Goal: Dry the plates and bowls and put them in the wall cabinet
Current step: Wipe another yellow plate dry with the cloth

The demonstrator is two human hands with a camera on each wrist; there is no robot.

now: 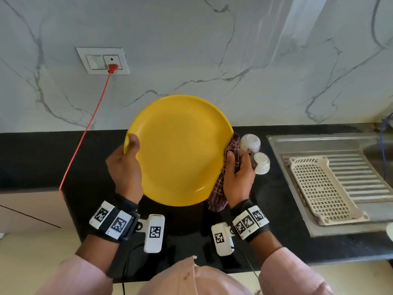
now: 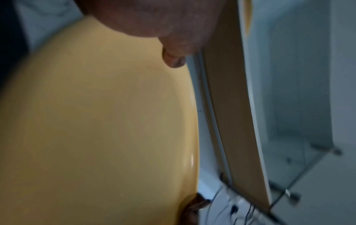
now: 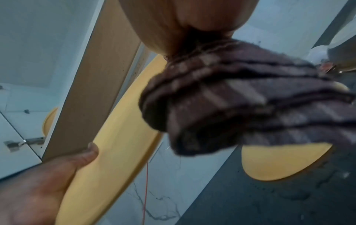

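Observation:
A large yellow plate is held up above the black counter, tilted toward me. My left hand grips its left rim, thumb on the inner face. My right hand holds a dark brown checked cloth against the plate's right rim. The left wrist view shows the yellow plate filling the frame under my thumb. In the right wrist view the cloth is bunched over the plate's edge. Two small white bowls lie upside down on the counter behind my right hand.
A steel sink drainboard at right carries a beige plastic drying tray. A red cable runs from the wall socket down to the counter's left edge. An open wall cabinet door and shelves show in the wrist views.

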